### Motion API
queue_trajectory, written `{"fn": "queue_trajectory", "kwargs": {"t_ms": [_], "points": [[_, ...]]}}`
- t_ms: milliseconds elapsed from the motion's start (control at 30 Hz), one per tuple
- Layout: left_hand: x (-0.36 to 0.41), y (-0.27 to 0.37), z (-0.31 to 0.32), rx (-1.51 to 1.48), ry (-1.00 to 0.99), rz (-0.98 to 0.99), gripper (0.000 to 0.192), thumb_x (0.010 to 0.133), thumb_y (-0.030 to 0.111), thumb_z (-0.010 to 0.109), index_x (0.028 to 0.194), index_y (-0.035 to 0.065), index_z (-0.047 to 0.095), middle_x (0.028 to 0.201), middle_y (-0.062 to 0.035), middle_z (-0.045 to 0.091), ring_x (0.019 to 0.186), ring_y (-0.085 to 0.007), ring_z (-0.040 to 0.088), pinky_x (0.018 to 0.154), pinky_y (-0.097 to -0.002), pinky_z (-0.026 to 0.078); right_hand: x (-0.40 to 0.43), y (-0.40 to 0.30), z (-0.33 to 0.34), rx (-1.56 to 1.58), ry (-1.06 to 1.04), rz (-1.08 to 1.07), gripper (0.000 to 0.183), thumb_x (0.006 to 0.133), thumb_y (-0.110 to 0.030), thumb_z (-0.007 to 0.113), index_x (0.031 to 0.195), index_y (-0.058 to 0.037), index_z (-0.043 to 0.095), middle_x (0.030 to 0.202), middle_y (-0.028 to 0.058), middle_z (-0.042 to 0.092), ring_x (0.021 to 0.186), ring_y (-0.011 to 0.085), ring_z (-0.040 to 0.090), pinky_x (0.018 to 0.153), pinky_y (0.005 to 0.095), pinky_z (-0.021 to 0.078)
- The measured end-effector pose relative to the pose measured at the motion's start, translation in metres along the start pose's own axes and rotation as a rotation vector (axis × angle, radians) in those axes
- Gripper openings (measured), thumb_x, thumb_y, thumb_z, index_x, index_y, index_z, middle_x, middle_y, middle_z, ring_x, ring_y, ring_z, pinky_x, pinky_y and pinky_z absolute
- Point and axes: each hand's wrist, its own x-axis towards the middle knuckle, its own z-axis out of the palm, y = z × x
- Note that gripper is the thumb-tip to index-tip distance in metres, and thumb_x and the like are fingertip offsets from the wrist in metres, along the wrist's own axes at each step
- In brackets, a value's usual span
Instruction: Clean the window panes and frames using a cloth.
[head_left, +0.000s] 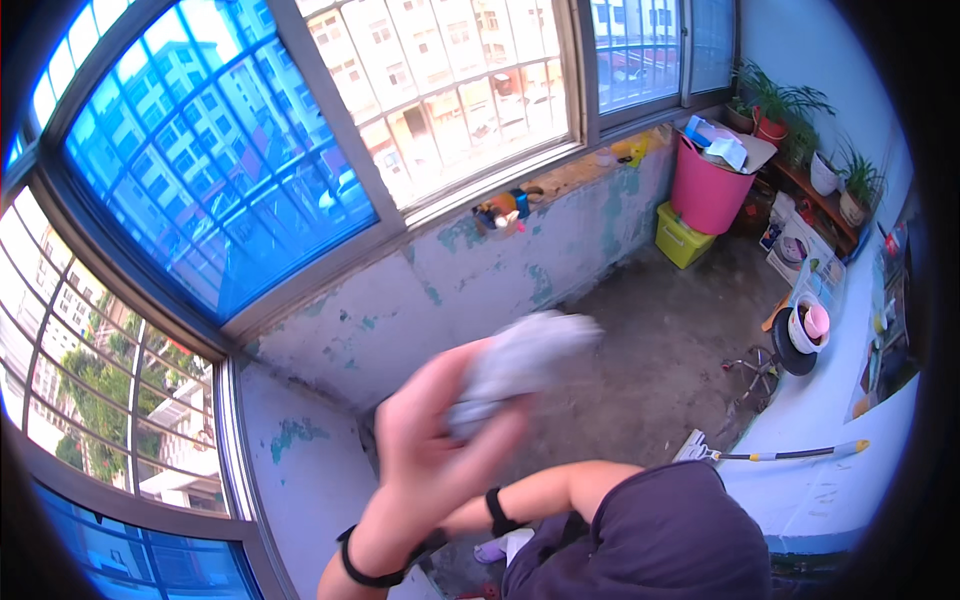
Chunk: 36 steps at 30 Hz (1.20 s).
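Observation:
My left hand is raised in front of me, with a black band around its wrist. Its fingers and thumb close around a crumpled white-grey cloth, blurred by motion. Part of the cloth sticks out beyond the fingertips, apart from the wall and window. My right arm reaches across from the dark-sleeved shoulder and passes behind my left wrist; the right hand itself is hidden there. Beyond the cloth runs the low wall with peeling paint, below a barred sliding window.
On the ledge lie small items. A pink tub stands on a green box in the far corner, near potted plants. At the right are a wheeled stool holding bowls and a squeeze mop.

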Motion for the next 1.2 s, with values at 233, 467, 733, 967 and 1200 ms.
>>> {"fn": "queue_trajectory", "kwargs": {"t_ms": [233,467,733,967,1200], "points": [[0.069,0.062,0.171,-0.088,-0.397,0.437,0.045,0.081,0.013,0.077,0.122,0.0006,0.062,0.102,-0.0166,0.067,0.088,-0.0347,0.069,0.074,-0.0379,0.058,-0.077,-0.109,-0.02,-0.25,-0.034,-0.1,0.016,0.089,-0.012,0.065,0.102,-0.0027,0.068,0.095,0.0085,0.068,0.082,0.0175,0.067,0.075,0.036,0.0573],[0.071,0.069,0.253,-0.171,-0.604,0.516,0.046,0.084,0.018,0.07,0.123,-0.0002,0.054,0.102,-0.019,0.062,0.087,-0.0401,0.065,0.073,-0.0461,0.054,-0.137,-0.182,-0.013,-0.465,-0.022,-0.124,0.015,0.089,-0.012,0.065,0.101,-0.0028,0.067,0.094,0.0083,0.068,0.081,0.0172,0.066,0.074,0.0356,0.0566],[0.068,0.076,0.292,-0.22,-0.753,0.55,0.045,0.083,0.014,0.069,0.122,-0.0019,0.054,0.102,-0.0203,0.062,0.087,-0.0413,0.065,0.073,-0.047,0.054,-0.159,-0.209,0.006,-0.562,-0.04,-0.13,0.014,0.088,-0.012,0.066,0.099,-0.0029,0.067,0.093,0.0081,0.068,0.081,0.0169,0.066,0.073,0.0352,0.0558],[0.053,0.083,0.295,-0.226,-0.81,0.589,0.044,0.08,0.008,0.067,0.121,-0.0038,0.053,0.101,-0.0212,0.061,0.086,-0.0418,0.065,0.074,-0.0479,0.054,-0.16,-0.213,0.028,-0.596,-0.051,-0.124,0.014,0.088,-0.012,0.066,0.098,-0.003,0.067,0.092,0.0078,0.067,0.08,0.0166,0.065,0.072,0.0348,0.0552],[0.043,0.092,0.29,-0.314,-0.893,0.638,0.041,0.079,0.008,0.066,0.115,-0.005,0.052,0.1,-0.0234,0.058,0.091,-0.0437,0.063,0.077,-0.0495,0.052,-0.164,-0.237,0.047,-0.669,-0.05,-0.139,0.013,0.088,-0.012,0.066,0.097,-0.0031,0.067,0.091,0.0076,0.067,0.079,0.0163,0.065,0.071,0.0344,0.0545]]}}
